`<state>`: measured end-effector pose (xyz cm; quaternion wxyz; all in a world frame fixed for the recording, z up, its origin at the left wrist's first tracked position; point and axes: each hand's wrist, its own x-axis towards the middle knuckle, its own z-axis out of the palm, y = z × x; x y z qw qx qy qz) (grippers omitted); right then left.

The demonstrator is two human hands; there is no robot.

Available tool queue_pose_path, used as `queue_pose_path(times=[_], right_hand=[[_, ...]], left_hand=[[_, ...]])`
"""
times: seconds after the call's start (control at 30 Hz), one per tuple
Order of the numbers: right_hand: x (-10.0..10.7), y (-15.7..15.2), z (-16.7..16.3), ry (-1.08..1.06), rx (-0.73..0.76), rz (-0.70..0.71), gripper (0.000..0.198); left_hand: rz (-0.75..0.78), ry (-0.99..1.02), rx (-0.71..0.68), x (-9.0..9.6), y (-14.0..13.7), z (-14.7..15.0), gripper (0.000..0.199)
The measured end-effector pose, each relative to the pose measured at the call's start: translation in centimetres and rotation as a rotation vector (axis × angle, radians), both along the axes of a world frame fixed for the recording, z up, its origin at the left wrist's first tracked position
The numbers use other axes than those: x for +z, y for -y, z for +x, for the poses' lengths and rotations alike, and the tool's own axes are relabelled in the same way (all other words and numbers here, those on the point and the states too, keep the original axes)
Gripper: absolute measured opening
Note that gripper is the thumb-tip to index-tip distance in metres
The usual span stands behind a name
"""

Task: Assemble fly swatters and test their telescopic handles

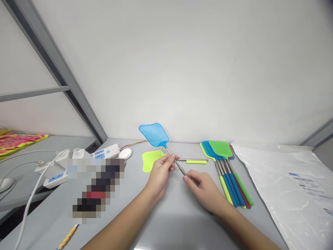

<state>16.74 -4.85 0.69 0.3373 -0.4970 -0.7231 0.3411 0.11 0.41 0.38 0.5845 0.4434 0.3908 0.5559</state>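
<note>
A blue fly swatter (pixel 154 133) is held up at a slant over the grey table, its mesh head toward the upper left. My left hand (pixel 162 173) pinches its thin metal shaft just below the head. Lower down, my right hand (pixel 201 185) is closed around the handle end, most of which it hides. Behind my hands a yellow-green fly swatter (pixel 151 161) lies flat, its metal rod and yellow grip (pixel 197 162) showing to the right. Several fly swatters (pixel 220 149) with green, blue, yellow and red parts lie bundled to the right of my right hand.
At the right lies a large white plastic bag (pixel 281 173) with a printed label. White power strips (pixel 105 152) with cables and a round white device (pixel 125 153) are at the left, near a pixelated patch. A grey metal frame (pixel 65 80) and a white wall (pixel 182 69) stand behind.
</note>
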Motion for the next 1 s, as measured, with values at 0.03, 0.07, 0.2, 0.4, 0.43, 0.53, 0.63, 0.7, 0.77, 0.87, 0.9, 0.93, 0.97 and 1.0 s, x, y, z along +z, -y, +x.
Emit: queue_pose_path(times=[0.03, 0.07, 0.2, 0.4, 0.43, 0.53, 0.63, 0.7, 0.77, 0.87, 0.9, 0.93, 0.97, 1.0], right_hand=[[0.1, 0.1, 0.0, 0.009, 0.006, 0.0, 0.035], [0.1, 0.1, 0.0, 0.021, 0.01, 0.002, 0.035], [-0.2, 0.3, 0.0, 0.095, 0.012, 0.014, 0.033], [-0.8, 0.2, 0.5, 0.168, -0.037, 0.034, 0.025], [-0.8, 0.1, 0.6, 0.153, -0.044, 0.035, 0.021], [-0.4, -0.2, 1.1, 0.094, -0.073, 0.029, 0.018], [-0.2, -0.4, 1.3, 0.048, -0.089, 0.019, 0.023], [-0.2, -0.5, 1.3, 0.015, -0.07, 0.002, 0.028], [-0.2, -0.4, 1.2, -0.019, -0.04, -0.031, 0.031], [0.0, -0.1, 1.0, -0.06, -0.008, -0.094, 0.032], [0.2, 0.0, 0.9, -0.07, 0.002, -0.108, 0.031], [0.4, 0.0, 0.9, -0.078, 0.008, -0.112, 0.031], [0.6, 0.1, 0.8, -0.079, 0.01, -0.103, 0.031], [0.8, 0.2, 0.8, -0.07, 0.008, -0.079, 0.031]], left_hand=[[0.007, 0.008, 0.019, 0.1, -0.2, -0.3, 0.029], [0.014, 0.013, 0.037, 0.2, -0.5, -0.6, 0.029], [0.018, -0.006, 0.041, 0.2, -1.0, -1.2, 0.029], [-0.037, -0.089, -0.137, -0.6, 0.5, 0.2, 0.031], [-0.048, -0.098, -0.18, -0.6, 0.8, 0.5, 0.032], [-0.069, -0.104, -0.277, -0.7, 1.4, 1.0, 0.034], [-0.07, -0.107, -0.301, -0.8, 1.4, 0.9, 0.034], [-0.074, -0.115, -0.314, -0.8, 1.2, 0.7, 0.034], [-0.074, -0.126, -0.322, -0.8, 1.1, 0.6, 0.034], [-0.05, -0.155, -0.298, -0.6, 1.3, 0.7, 0.034], [-0.037, -0.163, -0.281, -0.5, 1.4, 0.7, 0.034], [-0.024, -0.167, -0.262, -0.4, 1.4, 0.7, 0.034], [-0.014, -0.165, -0.242, -0.2, 1.4, 0.7, 0.033], [-0.006, -0.157, -0.222, 0.0, 1.4, 0.7, 0.033]])
